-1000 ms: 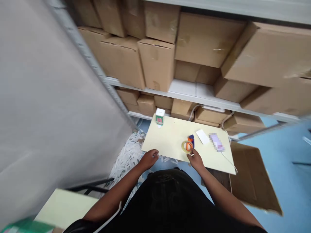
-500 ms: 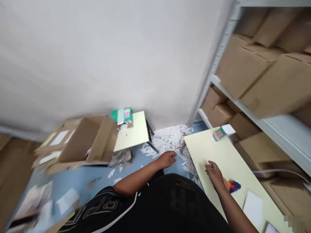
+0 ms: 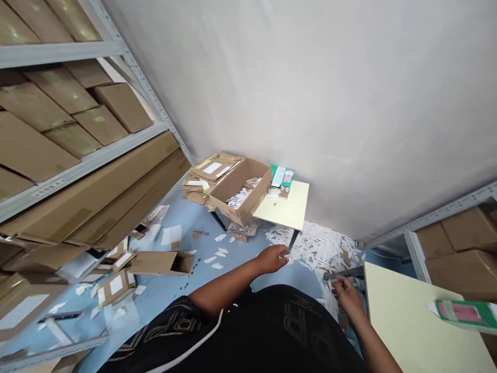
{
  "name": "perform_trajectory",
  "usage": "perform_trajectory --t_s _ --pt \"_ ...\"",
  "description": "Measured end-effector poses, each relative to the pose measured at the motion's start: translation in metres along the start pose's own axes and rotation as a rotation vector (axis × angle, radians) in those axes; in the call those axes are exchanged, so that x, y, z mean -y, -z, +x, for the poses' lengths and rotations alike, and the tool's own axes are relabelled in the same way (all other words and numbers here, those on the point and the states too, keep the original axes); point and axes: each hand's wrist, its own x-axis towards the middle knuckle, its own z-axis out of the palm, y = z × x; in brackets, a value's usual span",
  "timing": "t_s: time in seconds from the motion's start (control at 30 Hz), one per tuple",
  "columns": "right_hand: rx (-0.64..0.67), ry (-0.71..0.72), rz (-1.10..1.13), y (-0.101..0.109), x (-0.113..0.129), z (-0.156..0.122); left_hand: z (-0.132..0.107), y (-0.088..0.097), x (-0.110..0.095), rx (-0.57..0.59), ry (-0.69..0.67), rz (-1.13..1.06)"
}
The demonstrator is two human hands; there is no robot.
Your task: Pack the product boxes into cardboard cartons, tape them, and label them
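Note:
My left hand [image 3: 273, 258] hangs in the air in front of my body, its fingers curled in and nothing visible in them. Below and beyond it lie the blue floor and a heap of white paper scraps [image 3: 324, 243]. To the right, my right hand [image 3: 348, 296] is empty, with loosely bent fingers held apart. It hovers beside the left edge of a pale yellow table [image 3: 411, 311]. A green box with a pink panel [image 3: 462, 312] lies on that table, apart from the hand.
Against the wall stands another small yellow table [image 3: 289, 204], with green boxes [image 3: 282, 175] and an open carton of scraps [image 3: 243, 191] beside them. Shelves of cartons [image 3: 77, 155] rise on the left. Cardboard boxes [image 3: 155, 262] and paper litter the floor.
My view has swung left, bringing the left shelves and littered floor into sight. The right-hand table has shifted rightward in view, and my right hand is now beside its edge.

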Motion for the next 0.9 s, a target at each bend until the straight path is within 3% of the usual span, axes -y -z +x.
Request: perform_trajectory --t_s 0.13,0.3,0.4,0.57,0.77,0.9 --pt "0.059 -0.084 0.096 -0.062 0.044 0.003 -0.023 0.070 0.033 -0.042 -0.053 -0.017" --pt "0.106 -0.024 0.071 -0.147 0.119 -0.004 -0.050 0.164 0.070 -0.126 -0.021 -0.029" --pt "0.161 0.034 0.054 -0.186 0.159 -0.007 -0.061 0.209 0.086 -0.184 0.020 -0.044" --pt "0.255 0.078 0.086 -0.221 0.208 0.004 -0.063 0.262 0.110 -0.343 0.098 -0.075" --pt "0.346 0.164 0.152 -0.246 0.272 0.037 -0.053 0.305 0.135 -0.544 0.186 -0.096" --pt "0.404 0.237 0.161 -0.264 0.316 0.068 -0.038 0.335 0.149 -0.608 0.252 0.023"
